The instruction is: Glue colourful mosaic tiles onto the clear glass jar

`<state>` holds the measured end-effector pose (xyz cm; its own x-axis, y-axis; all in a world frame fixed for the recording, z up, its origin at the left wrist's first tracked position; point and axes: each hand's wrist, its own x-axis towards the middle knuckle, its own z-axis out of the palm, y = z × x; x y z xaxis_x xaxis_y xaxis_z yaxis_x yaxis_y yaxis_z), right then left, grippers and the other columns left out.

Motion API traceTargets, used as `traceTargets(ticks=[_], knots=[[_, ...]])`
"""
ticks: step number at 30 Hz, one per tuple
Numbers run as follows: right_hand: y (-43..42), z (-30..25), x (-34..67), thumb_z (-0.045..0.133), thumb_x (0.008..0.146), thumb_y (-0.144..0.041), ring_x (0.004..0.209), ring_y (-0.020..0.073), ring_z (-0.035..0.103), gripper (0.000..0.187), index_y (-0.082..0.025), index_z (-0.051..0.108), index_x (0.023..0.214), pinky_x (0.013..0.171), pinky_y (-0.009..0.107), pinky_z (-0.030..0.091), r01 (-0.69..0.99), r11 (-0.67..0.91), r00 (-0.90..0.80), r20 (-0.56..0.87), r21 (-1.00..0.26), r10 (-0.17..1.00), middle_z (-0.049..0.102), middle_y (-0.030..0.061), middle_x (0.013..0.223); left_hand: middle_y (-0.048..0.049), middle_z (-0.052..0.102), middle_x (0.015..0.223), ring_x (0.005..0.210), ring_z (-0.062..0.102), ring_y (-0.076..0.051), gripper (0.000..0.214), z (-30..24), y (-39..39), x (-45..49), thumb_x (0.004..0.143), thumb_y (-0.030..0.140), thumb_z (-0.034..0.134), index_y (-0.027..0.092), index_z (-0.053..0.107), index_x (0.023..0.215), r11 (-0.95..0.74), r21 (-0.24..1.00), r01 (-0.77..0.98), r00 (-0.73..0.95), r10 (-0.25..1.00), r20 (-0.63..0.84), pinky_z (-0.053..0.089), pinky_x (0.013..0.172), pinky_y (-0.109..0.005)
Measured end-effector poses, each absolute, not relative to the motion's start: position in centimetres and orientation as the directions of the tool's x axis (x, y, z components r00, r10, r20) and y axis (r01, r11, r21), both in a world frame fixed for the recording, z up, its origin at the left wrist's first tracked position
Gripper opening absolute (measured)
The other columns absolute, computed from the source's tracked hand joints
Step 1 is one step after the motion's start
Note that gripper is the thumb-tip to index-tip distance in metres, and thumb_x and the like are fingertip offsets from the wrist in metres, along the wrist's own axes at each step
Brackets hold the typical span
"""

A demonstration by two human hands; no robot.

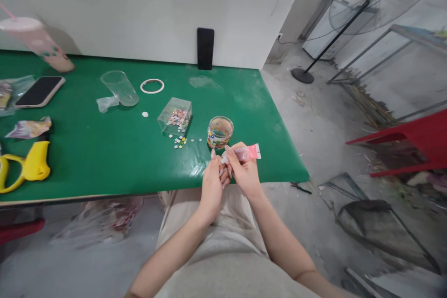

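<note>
My right hand [244,172] is closed around a small pink tube [248,152] at the front edge of the green table [104,158]. My left hand [213,179] meets it, fingers pinched at the tube's white cap end. Just beyond my hands stands a small glass cup [220,132] covered in coloured mosaic bits. A clear plastic box [175,117] of coloured pieces sits to its left, with loose pieces [179,141] scattered on the table beside it.
A tipped clear cup [120,87], a white ring [152,86], a phone [39,91], a pink drink cup [38,42] and a yellow tool [31,166] lie on the left. A black phone [205,48] leans on the wall. A fan [366,4] and red furniture [415,142] stand right.
</note>
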<state>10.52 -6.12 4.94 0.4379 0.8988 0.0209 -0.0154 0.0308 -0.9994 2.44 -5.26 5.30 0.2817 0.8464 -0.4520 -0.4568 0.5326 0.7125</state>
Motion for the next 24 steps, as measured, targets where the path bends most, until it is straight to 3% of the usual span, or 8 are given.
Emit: traceTargets(ticks=[15, 24], knots=[[-6.25, 4.82, 10.62, 0.057, 0.085, -0.042, 0.046, 0.0071, 0.045, 0.026, -0.02, 0.051, 0.072, 0.047, 0.02, 0.038, 0.168, 0.0, 0.46, 0.079, -0.986, 0.884, 0.047, -0.0075, 0.055, 0.0106, 0.025, 0.048, 0.039, 0.019, -0.002, 0.052, 5.27, -5.27, 2.52, 0.068, 0.062, 0.063, 0.019, 0.036, 0.059, 0.525, 0.716, -0.461, 0.313, 0.851, -0.422, 0.017, 0.035, -0.013], [-6.8, 5.65, 10.67, 0.054, 0.087, -0.035, 0.053, 0.0098, 0.052, 0.021, -0.022, 0.053, 0.07, 0.054, 0.022, 0.044, 0.38, 0.059, 0.447, 0.239, -0.923, 0.862, 0.054, -0.0042, 0.062, 0.01, 0.022, 0.048, 0.04, 0.019, -0.004, 0.054, 4.83, -5.33, 2.56, 0.073, 0.065, 0.057, 0.02, 0.03, 0.057, 0.442, 0.783, -0.437, 0.309, 0.892, -0.331, 0.019, 0.037, -0.016]])
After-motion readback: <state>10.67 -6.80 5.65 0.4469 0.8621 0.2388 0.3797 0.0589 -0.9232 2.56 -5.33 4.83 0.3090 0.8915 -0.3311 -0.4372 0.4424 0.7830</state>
